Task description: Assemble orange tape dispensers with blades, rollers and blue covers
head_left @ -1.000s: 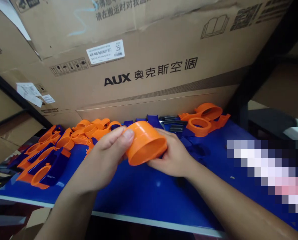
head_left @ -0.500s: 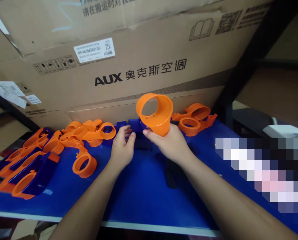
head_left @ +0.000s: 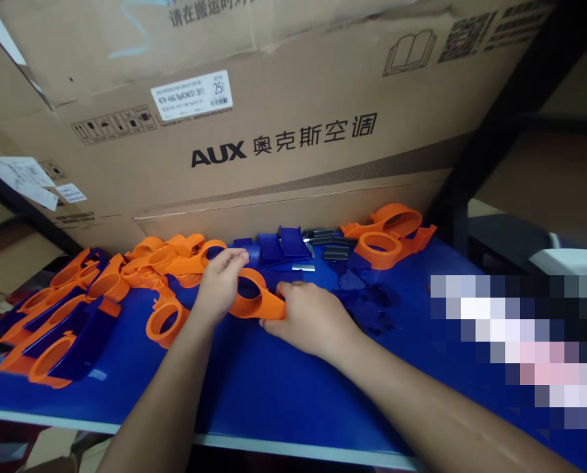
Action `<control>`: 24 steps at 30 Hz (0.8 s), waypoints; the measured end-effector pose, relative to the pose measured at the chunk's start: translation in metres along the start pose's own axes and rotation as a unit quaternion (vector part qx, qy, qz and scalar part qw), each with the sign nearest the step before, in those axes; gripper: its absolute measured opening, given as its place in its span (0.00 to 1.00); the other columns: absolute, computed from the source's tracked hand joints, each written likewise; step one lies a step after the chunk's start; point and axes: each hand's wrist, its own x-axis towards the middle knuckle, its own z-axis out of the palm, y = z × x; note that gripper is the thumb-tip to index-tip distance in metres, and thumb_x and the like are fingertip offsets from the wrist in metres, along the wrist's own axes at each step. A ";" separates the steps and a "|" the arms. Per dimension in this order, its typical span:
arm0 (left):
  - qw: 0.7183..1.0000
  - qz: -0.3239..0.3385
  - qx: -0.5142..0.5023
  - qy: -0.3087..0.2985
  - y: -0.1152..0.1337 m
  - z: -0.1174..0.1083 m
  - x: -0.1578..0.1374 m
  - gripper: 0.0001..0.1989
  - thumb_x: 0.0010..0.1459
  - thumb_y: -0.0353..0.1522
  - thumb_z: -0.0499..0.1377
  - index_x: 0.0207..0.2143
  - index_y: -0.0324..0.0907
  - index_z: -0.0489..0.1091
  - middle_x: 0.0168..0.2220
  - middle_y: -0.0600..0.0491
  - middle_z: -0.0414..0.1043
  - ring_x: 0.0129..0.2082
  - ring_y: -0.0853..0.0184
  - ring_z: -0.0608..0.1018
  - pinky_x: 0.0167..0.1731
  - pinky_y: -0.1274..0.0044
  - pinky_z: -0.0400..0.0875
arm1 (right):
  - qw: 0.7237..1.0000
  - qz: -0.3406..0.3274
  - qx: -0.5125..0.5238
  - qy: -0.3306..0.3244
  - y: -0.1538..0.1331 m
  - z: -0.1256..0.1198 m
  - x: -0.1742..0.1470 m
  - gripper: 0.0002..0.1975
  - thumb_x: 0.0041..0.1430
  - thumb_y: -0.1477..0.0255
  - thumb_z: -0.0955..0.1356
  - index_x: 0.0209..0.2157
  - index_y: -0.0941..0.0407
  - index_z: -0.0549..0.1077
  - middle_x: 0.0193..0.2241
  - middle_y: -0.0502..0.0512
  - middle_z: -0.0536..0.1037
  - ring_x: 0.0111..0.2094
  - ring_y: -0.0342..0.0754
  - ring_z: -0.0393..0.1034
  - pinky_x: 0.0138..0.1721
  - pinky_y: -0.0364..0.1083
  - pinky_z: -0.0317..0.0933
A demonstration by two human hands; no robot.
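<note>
My right hand [head_left: 313, 315] grips an orange tape dispenser frame [head_left: 271, 305] by its narrow end, with its ring pointing left, low over the blue tabletop. Just left of that ring is my left hand [head_left: 219, 282], its fingers pressed together; whatever they may hold is hidden. A shiny blue plastic piece [head_left: 254, 255] shows at those fingertips, but I cannot tell whether they touch it. Behind my hands lie curved blue plastic plates [head_left: 294, 242]. A small silvery strip [head_left: 304, 268] rests in front of them.
Orange frames [head_left: 162, 256] are heaped at left, beside blue-and-orange assembled pieces [head_left: 51, 355]. More orange frames [head_left: 379, 249] lie at back right, near black tubular pieces [head_left: 336, 252] and scattered dark blue pieces [head_left: 367, 295]. A large cardboard box [head_left: 283, 92] stands behind the blue table [head_left: 273, 401].
My right hand has lowered the orange frame and turned its ring to the left. My left hand has shifted left, and its fingers have closed together. More parts behind are now visible.
</note>
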 end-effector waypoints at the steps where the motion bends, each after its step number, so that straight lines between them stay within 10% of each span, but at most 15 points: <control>1: 1.000 -0.001 0.010 -0.010 0.001 0.001 -0.001 0.16 0.63 0.44 0.63 0.41 0.41 0.80 0.38 0.48 0.82 0.41 0.60 0.83 0.43 0.71 0.76 | 1.000 -0.001 0.001 -0.003 0.000 0.000 0.000 0.18 0.57 0.54 0.73 0.40 0.52 0.78 0.38 0.60 0.86 0.39 0.62 0.83 0.31 0.50 0.63; 6: 0.998 0.022 0.060 -0.005 0.011 0.004 -0.008 0.14 0.63 0.42 0.63 0.36 0.41 0.80 0.26 0.54 0.76 0.26 0.67 0.76 0.27 0.76 0.67 | 1.000 -0.014 0.012 -0.009 0.002 -0.001 0.000 0.22 0.56 0.51 0.74 0.45 0.52 0.79 0.41 0.60 0.85 0.42 0.64 0.83 0.35 0.52 0.68; 12: 0.987 0.106 0.098 0.077 0.025 0.007 -0.022 0.11 0.66 0.38 0.61 0.35 0.41 0.78 0.32 0.53 0.79 0.33 0.65 0.79 0.38 0.74 0.73 | 0.998 -0.036 -0.008 0.052 -0.002 -0.006 -0.010 0.28 0.61 0.54 0.73 0.58 0.53 0.76 0.61 0.67 0.75 0.47 0.65 0.82 0.44 0.60 0.75; 19: 0.929 0.323 -0.058 0.172 0.021 0.030 -0.046 0.24 0.71 0.39 0.56 0.66 0.47 0.62 0.57 0.44 0.75 0.51 0.61 0.81 0.53 0.65 0.77 | 0.960 -0.015 0.019 0.280 0.034 -0.028 0.008 0.13 0.61 0.68 0.73 0.47 0.55 0.81 0.70 0.66 0.68 0.55 0.66 0.79 0.50 0.60 0.76; 24: 0.919 0.249 0.306 0.001 0.021 0.050 -0.034 0.15 0.72 0.35 0.53 0.56 0.42 0.73 0.49 0.44 0.80 0.50 0.58 0.79 0.54 0.63 0.73 | 0.878 0.056 0.178 0.442 0.070 -0.043 0.029 0.15 0.57 0.65 0.73 0.45 0.56 0.77 0.45 0.63 0.83 0.50 0.66 0.79 0.54 0.63 0.72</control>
